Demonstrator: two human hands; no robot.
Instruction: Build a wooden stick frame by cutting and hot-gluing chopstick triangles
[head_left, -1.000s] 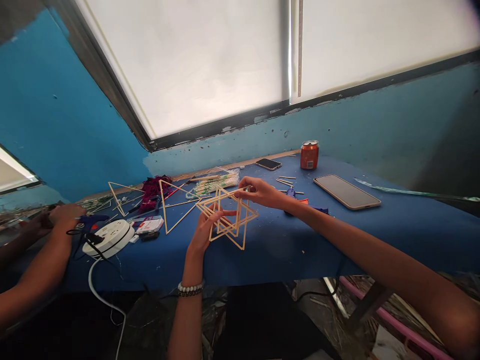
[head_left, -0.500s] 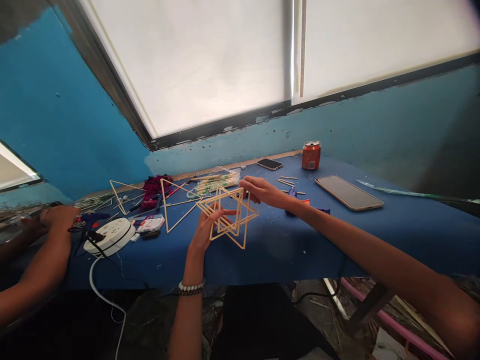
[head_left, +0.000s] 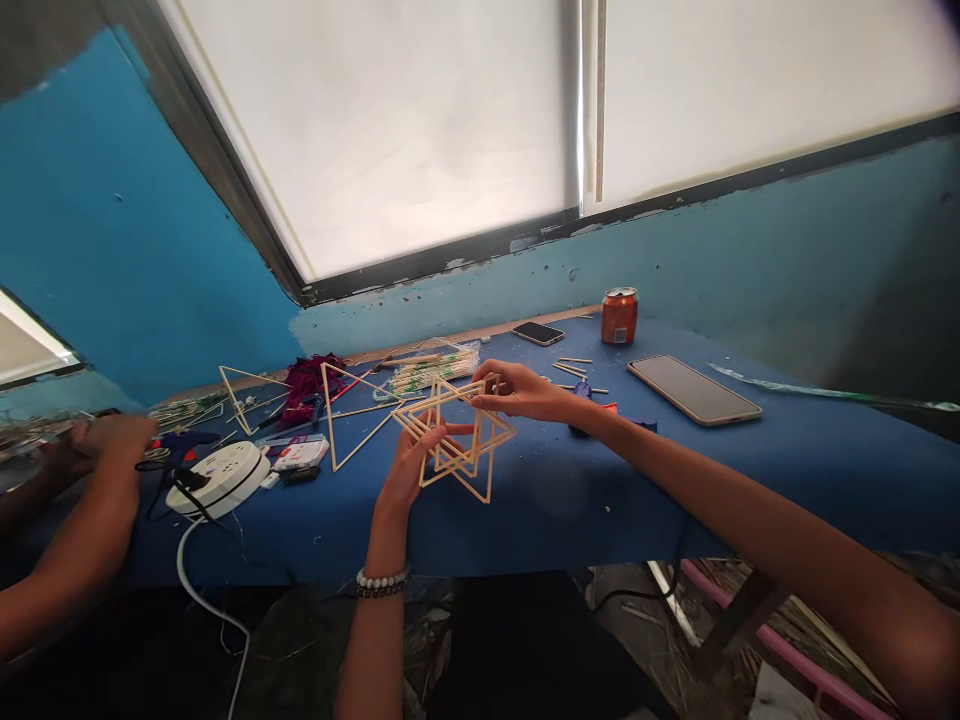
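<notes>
A star-shaped frame of thin wooden sticks (head_left: 489,470), built of overlapping triangles, is held up above the front of the blue table. My left hand (head_left: 411,458), with beaded bracelets at its wrist, grips the frame's left side, thumb in front. At the upper right of the star, my right hand (head_left: 514,388) pinches the sticks near a corner; its fingertips partly cover the joint. Just left of the star, a single stick triangle (head_left: 330,425) stands on the table. A bag of sticks (head_left: 442,368) lies behind my hands.
A round white power strip (head_left: 225,475), purple yarn (head_left: 311,388) and another stick triangle (head_left: 236,400) are to the left, near a co-worker's hands (head_left: 112,435). Rightward are a blue glue gun (head_left: 581,393), a large phone (head_left: 694,390), a smaller phone (head_left: 538,332) and a red can (head_left: 619,317).
My right hand has shifted slightly down and left along the star's upper corner, its fingers now reaching further over the sticks. My left hand keeps its hold; the star has barely moved.
</notes>
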